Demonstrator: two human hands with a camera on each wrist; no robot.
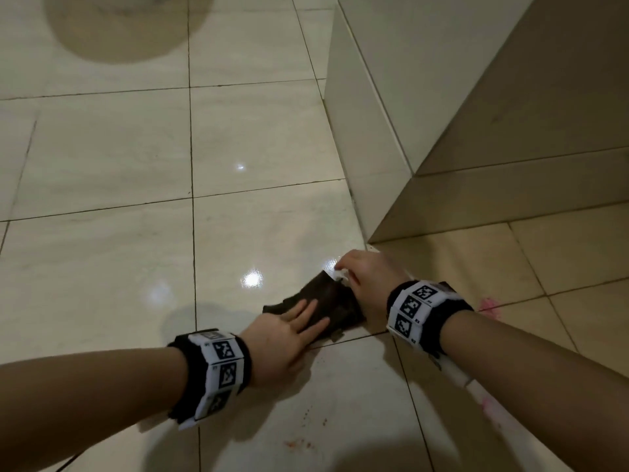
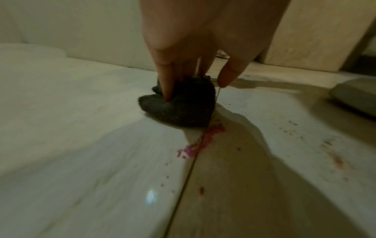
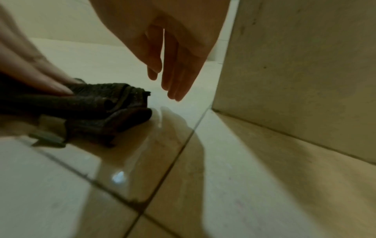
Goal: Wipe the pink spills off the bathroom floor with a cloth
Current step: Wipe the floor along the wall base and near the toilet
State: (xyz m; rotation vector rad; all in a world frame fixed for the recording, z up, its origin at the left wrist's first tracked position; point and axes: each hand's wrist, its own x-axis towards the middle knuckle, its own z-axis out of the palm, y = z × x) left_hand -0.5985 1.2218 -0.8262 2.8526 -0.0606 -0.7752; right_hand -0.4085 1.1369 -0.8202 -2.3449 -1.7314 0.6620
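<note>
A dark cloth (image 1: 326, 298) lies crumpled on the glossy tile floor (image 1: 102, 267), close to a wall corner. My left hand (image 1: 306, 318) lies on it with straight fingers pressing down; the left wrist view shows those fingers (image 2: 167, 83) digging into the cloth (image 2: 183, 109). My right hand (image 1: 357, 274) is at the cloth's far end, and in the right wrist view its fingers (image 3: 171, 80) hang straight just past the cloth (image 3: 91, 104) without holding it. A pink smear (image 2: 201, 141) runs along a grout line just behind the cloth. Another pink spot (image 1: 488, 306) sits right of my right wrist.
A white panel (image 1: 374, 114) and a beige wall (image 1: 544, 131) meet at a corner right behind my right hand. Small reddish specks (image 1: 299, 444) dot the tile near me. A round dark patch (image 1: 126, 25) lies far left. A grey object (image 2: 356, 96) lies right.
</note>
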